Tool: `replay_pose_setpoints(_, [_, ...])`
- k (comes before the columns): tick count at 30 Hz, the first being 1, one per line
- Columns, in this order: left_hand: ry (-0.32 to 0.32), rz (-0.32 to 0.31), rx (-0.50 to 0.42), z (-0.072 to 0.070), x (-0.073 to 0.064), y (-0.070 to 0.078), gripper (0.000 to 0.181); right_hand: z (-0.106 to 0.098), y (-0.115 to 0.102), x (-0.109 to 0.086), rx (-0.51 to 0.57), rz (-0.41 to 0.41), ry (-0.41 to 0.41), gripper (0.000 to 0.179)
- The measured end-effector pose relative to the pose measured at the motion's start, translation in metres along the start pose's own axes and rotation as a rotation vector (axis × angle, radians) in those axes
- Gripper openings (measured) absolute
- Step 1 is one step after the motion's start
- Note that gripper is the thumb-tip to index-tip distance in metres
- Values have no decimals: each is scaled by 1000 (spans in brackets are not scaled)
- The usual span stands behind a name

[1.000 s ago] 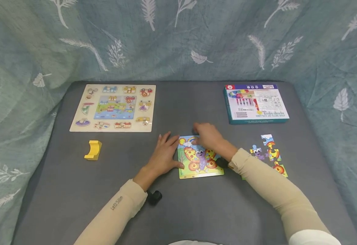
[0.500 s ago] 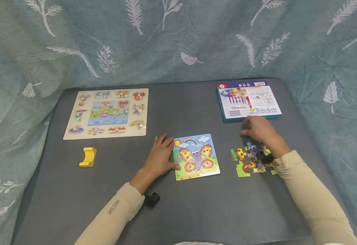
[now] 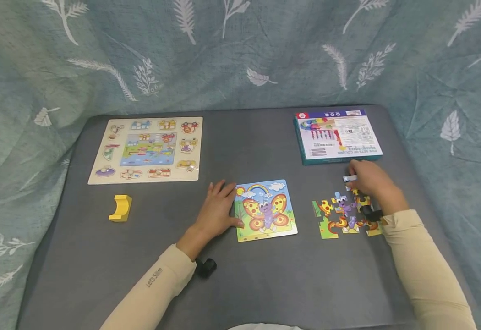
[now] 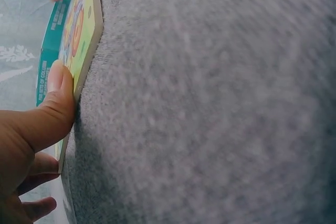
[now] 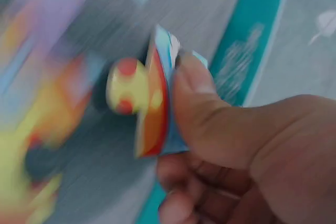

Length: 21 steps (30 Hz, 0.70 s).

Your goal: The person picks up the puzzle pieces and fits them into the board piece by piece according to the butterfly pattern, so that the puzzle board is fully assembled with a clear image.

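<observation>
A square butterfly puzzle board (image 3: 267, 211) lies flat near the middle of the table. My left hand (image 3: 215, 211) rests along its left edge, fingers fairly straight; in the left wrist view the thumb (image 4: 58, 90) lies on the printed face. To the right, my right hand (image 3: 372, 181) pinches a jigsaw piece (image 5: 155, 100) between thumb and fingers. That piece is blue, orange and red with a yellow red-dotted knob, tilted up in the right wrist view. Several loose jigsaw pieces (image 3: 329, 228) with butterfly parts lie just below the right hand, which partly hides some.
A wooden knob puzzle (image 3: 94, 176) lies at the back left, with a yellow curved block (image 3: 122, 208) in front of it. A flat teal-sided box (image 3: 339, 137) stands at the back right, close behind the right hand. A patterned curtain (image 3: 240, 59) hangs behind the table.
My right hand has left the board's top edge, moved right to the loose pieces, and now pinches one. My left hand has stayed on the board's left edge. The head view has shifted slightly.
</observation>
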<state>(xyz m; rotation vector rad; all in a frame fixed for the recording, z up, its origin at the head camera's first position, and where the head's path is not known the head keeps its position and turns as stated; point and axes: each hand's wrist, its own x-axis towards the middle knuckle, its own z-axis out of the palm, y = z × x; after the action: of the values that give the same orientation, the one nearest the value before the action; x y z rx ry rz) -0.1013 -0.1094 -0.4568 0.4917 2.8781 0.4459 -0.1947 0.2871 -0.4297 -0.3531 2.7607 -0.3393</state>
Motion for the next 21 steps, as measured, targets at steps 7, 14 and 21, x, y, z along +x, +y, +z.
replay_pose_setpoints(7, [0,-5,-8,1,1,-1,95,7,-76,19,243,-192,68,17])
replay_pose_setpoints(14, [3,-8,-12,1,0,-1,95,36,-135,38,319,-279,-7,18])
replay_pose_setpoints(21, [-1,-9,-36,1,0,-2,96,48,-150,42,178,-221,18,21])
